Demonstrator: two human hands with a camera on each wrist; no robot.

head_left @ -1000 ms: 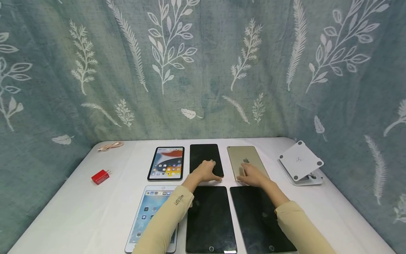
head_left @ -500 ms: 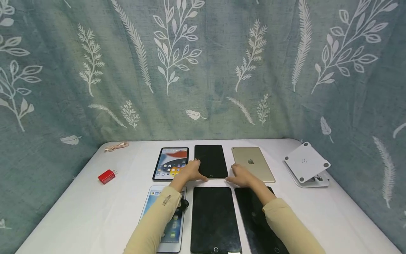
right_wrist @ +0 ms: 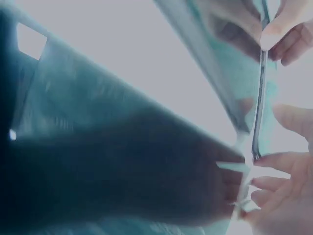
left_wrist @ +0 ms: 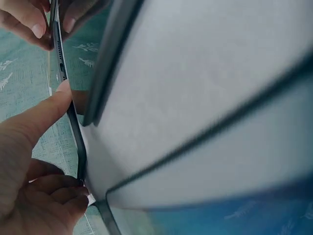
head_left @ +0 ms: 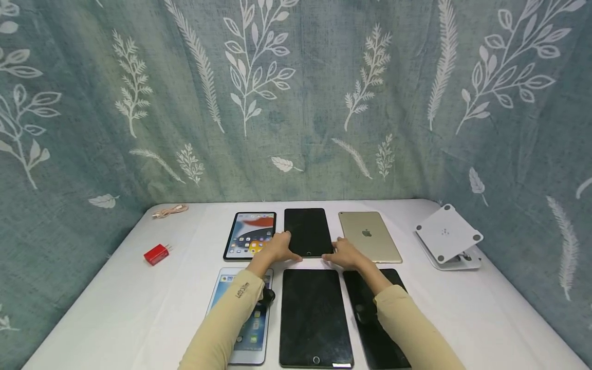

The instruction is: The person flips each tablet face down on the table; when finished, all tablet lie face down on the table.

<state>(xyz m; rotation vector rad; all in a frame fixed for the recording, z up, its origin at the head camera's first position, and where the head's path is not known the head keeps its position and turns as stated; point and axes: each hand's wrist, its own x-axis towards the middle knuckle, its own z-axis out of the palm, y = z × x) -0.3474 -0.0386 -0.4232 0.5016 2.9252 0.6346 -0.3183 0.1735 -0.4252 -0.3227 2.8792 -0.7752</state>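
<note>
In the back row of the head view lies a black tablet (head_left: pixel 307 231), screen up and flat on the white table (head_left: pixel 115 318). My left hand (head_left: pixel 275 248) holds its near left corner, thumb along the near edge. The left wrist view has the thumb of that hand (left_wrist: pixel 29 152) against the tablet's thin edge and the fingers curled by the corner. At the near right corner is my right hand (head_left: pixel 348 255). Fingertips of this hand (right_wrist: pixel 283 181) touch the corner in the right wrist view, while the thumb stands a little apart from the edge.
A lit tablet (head_left: pixel 251 235) and a gold tablet (head_left: pixel 370 234) flank it. In front lie a white-framed tablet (head_left: pixel 250 334) and black tablets (head_left: pixel 316 318) (head_left: pixel 365 313). A red charger (head_left: pixel 156 254) and cable (head_left: pixel 170 211) are left, a silver stand (head_left: pixel 448 234) right.
My right hand has left the gold tablet and moved left to the black tablet's near right corner. My left hand has slid from over its screen to its near left corner.
</note>
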